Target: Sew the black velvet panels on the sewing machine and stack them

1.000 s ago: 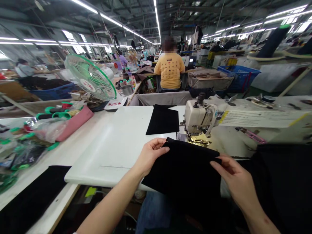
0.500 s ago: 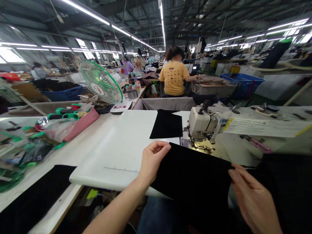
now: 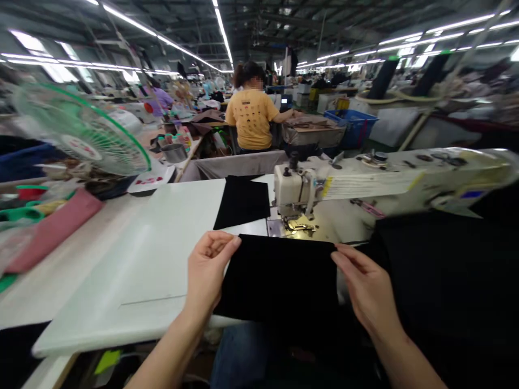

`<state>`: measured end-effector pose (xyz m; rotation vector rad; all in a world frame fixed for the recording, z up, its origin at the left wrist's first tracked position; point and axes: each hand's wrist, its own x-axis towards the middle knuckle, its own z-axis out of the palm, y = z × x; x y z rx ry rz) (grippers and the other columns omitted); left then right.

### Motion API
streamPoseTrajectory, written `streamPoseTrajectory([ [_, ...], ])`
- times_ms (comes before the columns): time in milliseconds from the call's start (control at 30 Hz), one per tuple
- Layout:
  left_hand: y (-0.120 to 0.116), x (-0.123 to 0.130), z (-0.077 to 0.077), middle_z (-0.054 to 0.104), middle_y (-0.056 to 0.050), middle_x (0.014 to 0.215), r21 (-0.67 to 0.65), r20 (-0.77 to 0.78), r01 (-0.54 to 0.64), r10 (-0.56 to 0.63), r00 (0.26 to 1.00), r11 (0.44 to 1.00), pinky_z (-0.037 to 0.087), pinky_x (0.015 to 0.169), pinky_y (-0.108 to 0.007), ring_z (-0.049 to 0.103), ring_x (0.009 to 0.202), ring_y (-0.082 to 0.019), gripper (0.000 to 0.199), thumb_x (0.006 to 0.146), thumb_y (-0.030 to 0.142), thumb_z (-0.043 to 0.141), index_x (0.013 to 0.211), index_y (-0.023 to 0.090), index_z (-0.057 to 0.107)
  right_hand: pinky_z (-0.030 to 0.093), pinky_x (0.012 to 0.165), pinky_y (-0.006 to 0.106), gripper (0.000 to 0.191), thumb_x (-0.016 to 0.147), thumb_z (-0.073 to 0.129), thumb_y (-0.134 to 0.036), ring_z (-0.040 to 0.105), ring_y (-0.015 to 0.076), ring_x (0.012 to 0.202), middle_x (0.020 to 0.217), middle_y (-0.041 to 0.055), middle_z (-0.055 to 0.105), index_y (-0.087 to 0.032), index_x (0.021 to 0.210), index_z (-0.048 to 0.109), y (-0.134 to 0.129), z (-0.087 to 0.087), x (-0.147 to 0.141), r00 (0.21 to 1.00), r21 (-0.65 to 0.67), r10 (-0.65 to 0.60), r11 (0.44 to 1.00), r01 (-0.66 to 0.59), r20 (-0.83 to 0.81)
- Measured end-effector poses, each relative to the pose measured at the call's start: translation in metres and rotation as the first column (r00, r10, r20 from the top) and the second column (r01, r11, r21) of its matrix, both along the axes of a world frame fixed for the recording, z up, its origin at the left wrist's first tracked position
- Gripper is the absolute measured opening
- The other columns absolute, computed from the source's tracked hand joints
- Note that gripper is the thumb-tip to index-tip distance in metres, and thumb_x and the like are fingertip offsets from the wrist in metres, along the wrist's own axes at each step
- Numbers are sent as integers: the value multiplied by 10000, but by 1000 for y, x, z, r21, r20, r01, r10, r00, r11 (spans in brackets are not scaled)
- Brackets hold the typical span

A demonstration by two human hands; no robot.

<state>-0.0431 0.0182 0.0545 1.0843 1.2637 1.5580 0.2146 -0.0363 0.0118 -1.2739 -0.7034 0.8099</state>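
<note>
A black fabric panel is stretched between my two hands at the front edge of the white sewing table. My left hand pinches its upper left corner between thumb and fingers. At the upper right corner, my right hand pinches the same panel. Just behind the panel's top edge is the sewing machine, with a brass-coloured plate under its needle area. Another black fabric piece lies flat on the table, left of the machine head.
A green-rimmed fan stands at the back left. Thread spools and a pink cloth lie on the left side table. Dark fabric is heaped at the right. A co-worker in a yellow shirt sits ahead, near a blue crate.
The view has swung to the right, so the scene shifts left. The panel's right corner has risen, and its top edge is now nearly level. Both hands keep their pinch.
</note>
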Motion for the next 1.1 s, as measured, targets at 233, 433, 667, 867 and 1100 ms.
streamPoseTrajectory([
  [233, 1, -3, 0, 707, 25, 738, -44, 6, -33, 33, 999, 998, 521, 729, -206, 654, 726, -117, 283, 604, 240, 901, 785, 198, 688, 574, 839, 332, 274, 684, 870, -426, 711, 200, 848, 873, 44, 766, -220, 842, 782, 5, 6, -3, 1000, 35, 24, 999, -24, 0],
  [433, -5, -1, -4, 704, 25, 787, -38, -10, -29, 28, 1000, 999, 520, 784, -208, 655, 791, -121, 276, 628, 263, 885, 766, 206, 653, 560, 819, 334, 283, 689, 858, -441, 689, 182, 805, 814, 34, 740, -207, 788, 734, 10, 4, -7, 999, 63, 19, 998, -17, -29],
  [667, 18, -11, 13, 663, 23, 732, 13, -286, 33, -27, 958, 999, 471, 673, -239, 595, 695, -132, 267, 668, 348, 825, 757, 200, 621, 539, 750, 306, 263, 748, 809, -411, 653, 170, 776, 806, 12, 695, -215, 842, 660, 10, -3, -8, 996, 62, 70, 995, -74, 56],
  [867, 85, 19, 15, 627, 30, 684, -41, -717, 399, -306, 627, 916, 423, 633, -262, 572, 641, -143, 56, 763, 185, 669, 791, 190, 621, 501, 655, 254, 46, 836, 657, -212, 606, 147, 696, 743, -17, 624, -227, 820, 617, -25, -16, -20, 848, 4, 321, 935, -356, 421],
  [1100, 107, 72, -52, 557, 41, 650, -73, -754, 560, -413, 510, 825, 397, 610, -242, 509, 627, -127, 182, 721, 90, 649, 643, 194, 522, 555, 764, 239, 235, 907, 538, -87, 704, 142, 832, 939, -8, 720, -258, 1039, 631, -51, -44, -10, 544, 8, 322, 856, -518, 775],
])
